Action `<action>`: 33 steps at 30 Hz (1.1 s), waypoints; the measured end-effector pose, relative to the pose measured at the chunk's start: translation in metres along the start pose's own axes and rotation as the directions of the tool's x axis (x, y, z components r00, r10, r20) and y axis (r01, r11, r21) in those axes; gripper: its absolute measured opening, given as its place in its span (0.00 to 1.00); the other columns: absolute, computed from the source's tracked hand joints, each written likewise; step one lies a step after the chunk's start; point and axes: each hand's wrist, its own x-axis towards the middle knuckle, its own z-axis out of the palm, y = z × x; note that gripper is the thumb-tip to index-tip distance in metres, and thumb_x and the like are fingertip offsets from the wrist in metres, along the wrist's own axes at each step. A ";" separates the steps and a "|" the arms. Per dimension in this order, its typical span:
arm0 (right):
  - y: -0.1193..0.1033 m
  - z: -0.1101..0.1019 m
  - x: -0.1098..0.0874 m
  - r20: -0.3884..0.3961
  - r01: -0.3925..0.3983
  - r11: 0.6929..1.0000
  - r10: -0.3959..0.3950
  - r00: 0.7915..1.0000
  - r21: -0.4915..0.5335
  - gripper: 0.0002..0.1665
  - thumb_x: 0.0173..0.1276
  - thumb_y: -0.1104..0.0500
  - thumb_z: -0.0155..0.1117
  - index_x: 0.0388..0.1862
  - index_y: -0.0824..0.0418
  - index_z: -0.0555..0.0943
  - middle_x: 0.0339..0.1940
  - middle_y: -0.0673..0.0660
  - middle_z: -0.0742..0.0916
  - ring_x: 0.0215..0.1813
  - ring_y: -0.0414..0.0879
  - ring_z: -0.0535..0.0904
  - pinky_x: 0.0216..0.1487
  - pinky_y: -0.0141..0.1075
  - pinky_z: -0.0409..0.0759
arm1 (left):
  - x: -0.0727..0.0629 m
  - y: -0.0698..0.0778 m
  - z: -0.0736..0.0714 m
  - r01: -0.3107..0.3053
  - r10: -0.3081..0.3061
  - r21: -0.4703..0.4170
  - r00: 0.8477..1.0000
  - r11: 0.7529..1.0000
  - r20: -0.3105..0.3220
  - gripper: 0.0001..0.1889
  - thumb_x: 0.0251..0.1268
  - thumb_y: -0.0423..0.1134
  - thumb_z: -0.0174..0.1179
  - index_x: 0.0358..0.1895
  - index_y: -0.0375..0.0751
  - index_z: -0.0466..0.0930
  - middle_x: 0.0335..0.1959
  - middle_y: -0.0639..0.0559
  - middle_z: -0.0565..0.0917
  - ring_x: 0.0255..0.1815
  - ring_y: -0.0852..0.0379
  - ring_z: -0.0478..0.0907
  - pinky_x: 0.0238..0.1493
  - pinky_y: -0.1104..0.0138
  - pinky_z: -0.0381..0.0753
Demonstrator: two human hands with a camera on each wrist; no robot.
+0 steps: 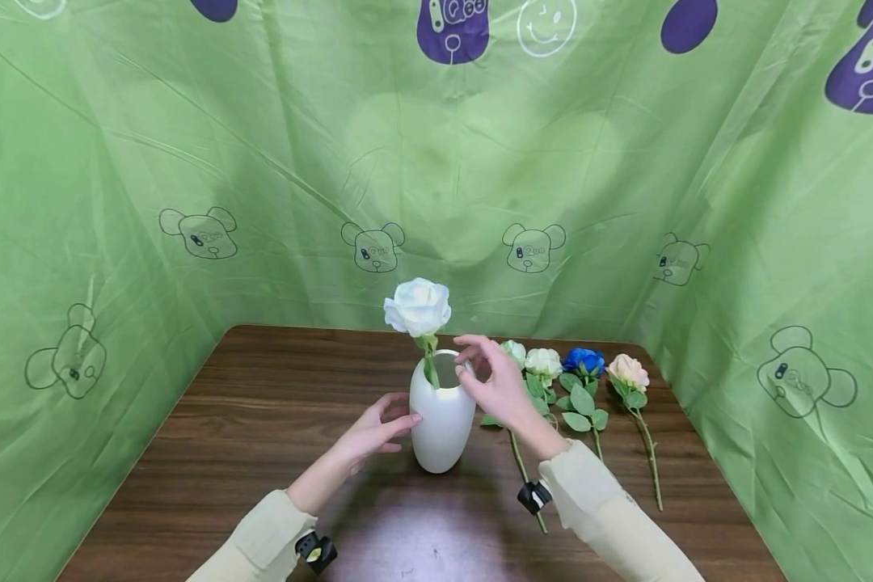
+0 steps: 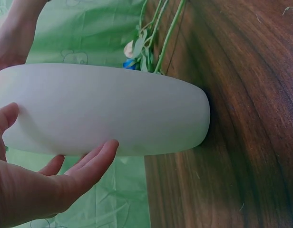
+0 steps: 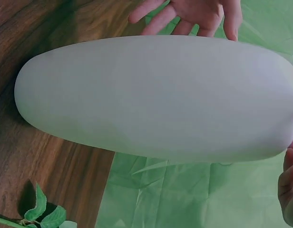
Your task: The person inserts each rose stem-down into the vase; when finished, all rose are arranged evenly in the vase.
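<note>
from my end, the vase stands upright on the table in the lower centre of the head view, between the two hands. the left hand is close at its left side, thumb and fingers spread, gripping nothing; the thumb tip overlaps the vase there, and i can't tell how firmly it touches, if at all. the right hand is at the vase's upper right, by the mouth, fingers parted and loosely bent, holding nothing that i can see; whether they touch the edge, i can't tell. the white rose stands in the vase, its stem in the left part of the mouth, leaning slightly left, apart from both hands.

in my left wrist view the vase runs sideways from the left edge past centre, with the left hand at lower left. my right wrist view has it across the middle, the left hand at the top.

at lower right of the head view i see the blue rose, pink rose and two pale roses lying beyond the right hand.
</note>
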 end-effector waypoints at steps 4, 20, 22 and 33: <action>-0.005 -0.006 -0.003 -0.074 -0.026 0.997 0.031 0.997 0.074 0.18 0.55 0.73 0.58 0.45 0.64 0.75 0.30 0.59 0.82 0.26 0.48 0.71 0.22 0.36 0.68 | -0.004 0.006 0.001 -0.003 0.004 -0.005 1.000 1.000 0.011 0.30 0.58 0.43 0.58 0.60 0.34 0.59 0.56 0.31 0.65 0.52 0.36 0.67 0.42 0.52 0.73; 0.090 -0.002 -0.037 -0.220 -0.389 0.882 0.449 0.866 0.268 0.12 0.57 0.70 0.56 0.41 0.68 0.76 0.31 0.62 0.82 0.30 0.47 0.76 0.28 0.31 0.73 | -0.016 0.022 0.004 -0.002 0.002 -0.006 1.000 1.000 0.013 0.29 0.58 0.42 0.58 0.59 0.32 0.59 0.54 0.32 0.67 0.51 0.35 0.67 0.44 0.50 0.72; 0.104 0.000 -0.043 -0.218 -0.431 0.859 0.493 0.842 0.278 0.11 0.57 0.70 0.56 0.41 0.69 0.76 0.30 0.61 0.82 0.27 0.45 0.77 0.26 0.32 0.75 | -0.017 0.023 0.004 -0.003 0.003 -0.007 1.000 1.000 0.016 0.29 0.58 0.42 0.58 0.59 0.32 0.58 0.54 0.32 0.66 0.52 0.35 0.67 0.44 0.50 0.72; 0.143 0.007 -0.071 -0.137 -0.687 0.692 0.720 0.681 0.221 0.16 0.58 0.64 0.58 0.46 0.68 0.75 0.36 0.65 0.82 0.26 0.55 0.78 0.19 0.34 0.70 | -0.007 0.011 0.001 0.001 -0.001 -0.015 1.000 1.000 0.023 0.31 0.58 0.43 0.58 0.60 0.32 0.58 0.55 0.31 0.65 0.51 0.36 0.68 0.43 0.50 0.72</action>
